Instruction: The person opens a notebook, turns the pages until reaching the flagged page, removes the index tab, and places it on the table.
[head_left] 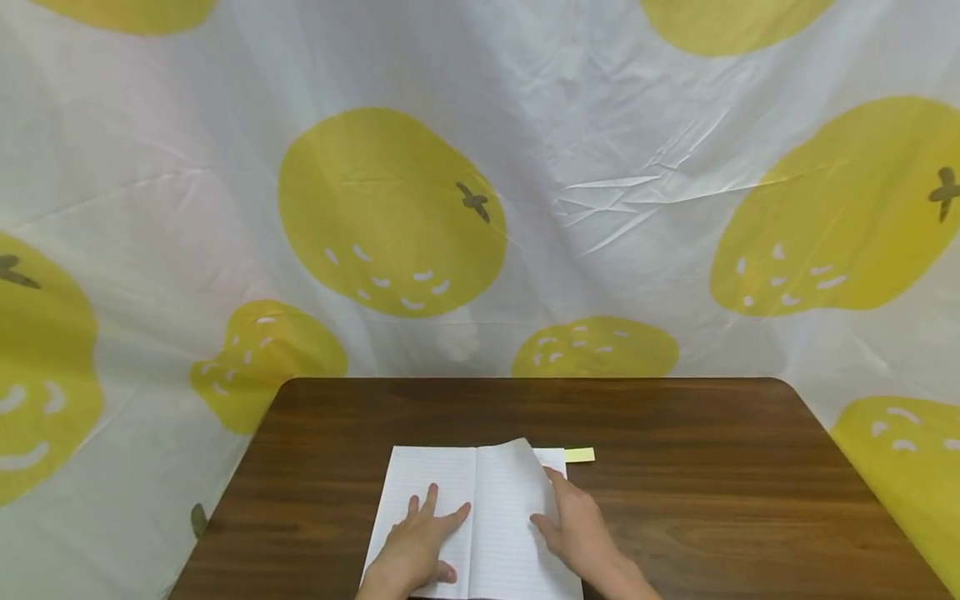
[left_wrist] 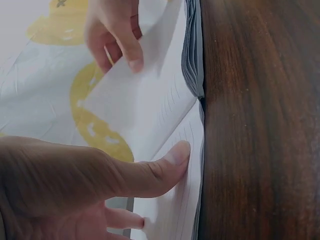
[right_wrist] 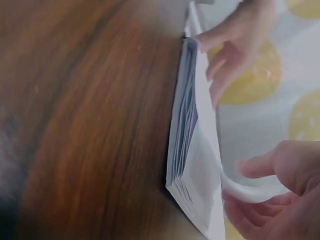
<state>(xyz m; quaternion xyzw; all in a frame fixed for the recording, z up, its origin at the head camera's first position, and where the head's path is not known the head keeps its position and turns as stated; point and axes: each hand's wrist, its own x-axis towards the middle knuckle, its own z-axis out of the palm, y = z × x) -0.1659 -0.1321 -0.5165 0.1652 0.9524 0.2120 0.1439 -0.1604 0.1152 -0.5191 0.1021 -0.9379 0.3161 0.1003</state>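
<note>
A notebook (head_left: 420, 465) with lined white pages lies spread on the table, its fold running between my hands. My left hand (head_left: 416, 546) rests on the left page with fingers spread; in the left wrist view its thumb (left_wrist: 167, 167) lies on the paper near the notebook's lower edge. On the other side, my right hand (head_left: 585, 533) holds a lifted right-hand page (head_left: 513, 500) by its outer edge, thumb on top and fingers beneath. That page bends upward, and in the right wrist view it curves over the fingers (right_wrist: 255, 212). More sheets (right_wrist: 195, 175) lie stacked below it.
A yellow sticky tab (head_left: 580, 455) juts out from the notebook's upper right edge. The dark wooden table (head_left: 712, 500) extends to both sides, with rounded far corners. Behind it hangs a white curtain (head_left: 600, 267) printed with large yellow fruit.
</note>
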